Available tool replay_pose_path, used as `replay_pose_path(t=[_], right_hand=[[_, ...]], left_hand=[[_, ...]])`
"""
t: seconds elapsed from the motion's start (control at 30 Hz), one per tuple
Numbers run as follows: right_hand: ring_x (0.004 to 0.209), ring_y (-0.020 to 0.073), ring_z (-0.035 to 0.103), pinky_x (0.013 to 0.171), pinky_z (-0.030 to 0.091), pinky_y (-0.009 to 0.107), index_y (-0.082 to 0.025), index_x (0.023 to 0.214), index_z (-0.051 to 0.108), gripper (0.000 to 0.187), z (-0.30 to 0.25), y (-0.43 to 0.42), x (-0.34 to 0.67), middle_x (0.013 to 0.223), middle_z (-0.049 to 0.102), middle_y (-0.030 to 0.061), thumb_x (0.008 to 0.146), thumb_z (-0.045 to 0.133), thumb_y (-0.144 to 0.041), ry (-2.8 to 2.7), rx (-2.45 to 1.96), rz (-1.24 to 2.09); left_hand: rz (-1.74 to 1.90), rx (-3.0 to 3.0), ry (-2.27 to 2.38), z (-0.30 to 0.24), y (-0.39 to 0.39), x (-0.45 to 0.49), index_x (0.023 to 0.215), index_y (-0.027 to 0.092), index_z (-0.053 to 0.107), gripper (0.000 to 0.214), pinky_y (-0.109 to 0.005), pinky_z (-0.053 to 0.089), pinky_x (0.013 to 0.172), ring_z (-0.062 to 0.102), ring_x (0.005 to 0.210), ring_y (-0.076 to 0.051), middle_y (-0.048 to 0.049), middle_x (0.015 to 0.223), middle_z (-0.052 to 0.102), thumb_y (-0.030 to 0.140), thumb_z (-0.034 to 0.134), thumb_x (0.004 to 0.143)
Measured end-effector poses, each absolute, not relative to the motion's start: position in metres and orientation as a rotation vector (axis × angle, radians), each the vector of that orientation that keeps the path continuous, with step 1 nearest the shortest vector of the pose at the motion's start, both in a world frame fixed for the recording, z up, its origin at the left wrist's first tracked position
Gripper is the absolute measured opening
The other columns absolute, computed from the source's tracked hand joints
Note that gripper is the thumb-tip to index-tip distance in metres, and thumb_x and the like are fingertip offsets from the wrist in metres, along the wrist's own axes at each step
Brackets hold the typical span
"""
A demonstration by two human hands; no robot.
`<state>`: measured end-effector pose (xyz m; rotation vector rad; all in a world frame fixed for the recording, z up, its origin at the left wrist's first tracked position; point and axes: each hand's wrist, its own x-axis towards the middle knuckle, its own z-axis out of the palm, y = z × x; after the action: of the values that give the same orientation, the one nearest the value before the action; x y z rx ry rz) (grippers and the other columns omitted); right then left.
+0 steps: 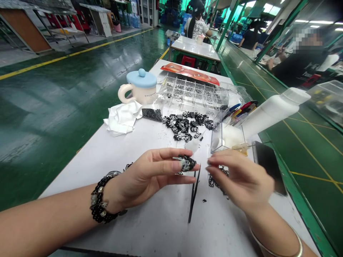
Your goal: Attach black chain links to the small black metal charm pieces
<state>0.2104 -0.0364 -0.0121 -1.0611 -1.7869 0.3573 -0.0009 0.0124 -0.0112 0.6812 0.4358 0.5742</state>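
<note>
Black beads point(103, 198) wrapped your left wrist, and your left hand point(152, 176) was closed narrow, pinching a glittering black piece point(186, 163) between thumb and fingertips. Beyond that hand, a white cloth point(123, 117) lay crumpled on the white work table point(112, 153), with a cream mug point(138, 91) under a pale blue lid behind it. Straight ahead of your hands sat a heap of black pieces point(184, 125), and farther off a clear compartment box point(190, 91) held small dark parts, an orange packet point(190, 73) along its far side. Black tweezers point(193, 194) lay just below the gap between your hands, and a tangle of black chain point(217, 180) lay beneath your right hand point(239, 176). That hand was narrow, its fingers drawn close, but blur left it impossible to tell whether it held anything. Beyond it stood a clear acrylic box point(227, 132) with a white plastic bottle point(270, 114) tilted across it, and a phone point(269, 167) lay to the hand's right.
</note>
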Motion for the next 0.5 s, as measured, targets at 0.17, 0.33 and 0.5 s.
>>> replay_pose_path(t=[0.17,0.33,0.5], right_hand=[[0.078,0.0145,0.053,0.062,0.046,0.026,-0.03,0.087,0.07,0.014,-0.009,-0.041,0.214,0.084,0.055,0.0018,0.077,0.07,-0.02,-1.312,-1.032,0.854],[0.075,0.0114,0.049,0.063,0.044,0.023,-0.032,0.083,0.072,0.012,-0.012,-0.046,0.197,0.079,0.047,0.0001,0.073,0.076,-0.027,-1.273,-1.018,1.248],[0.071,0.012,0.05,0.061,0.044,0.024,-0.03,0.079,0.073,0.011,-0.014,-0.047,0.187,0.076,0.049,0.0007,0.07,0.078,-0.027,-1.202,-1.042,1.305]], left_hand=[[0.707,1.258,0.605,-0.008,0.004,-0.003,0.102,0.023,0.069,0.032,-0.017,0.053,0.08,0.062,0.093,-0.013,-0.0026,0.106,0.064,0.015,0.075,0.072],[0.762,1.526,0.578,-0.007,-0.001,-0.005,0.109,0.02,0.065,0.034,-0.02,0.055,0.081,0.062,0.098,-0.017,-0.0048,0.108,0.064,0.013,0.069,0.076],[0.812,1.61,0.545,-0.008,0.0,-0.004,0.11,0.02,0.063,0.036,-0.025,0.055,0.08,0.063,0.092,-0.018,-0.0047,0.101,0.065,0.011,0.07,0.075]])
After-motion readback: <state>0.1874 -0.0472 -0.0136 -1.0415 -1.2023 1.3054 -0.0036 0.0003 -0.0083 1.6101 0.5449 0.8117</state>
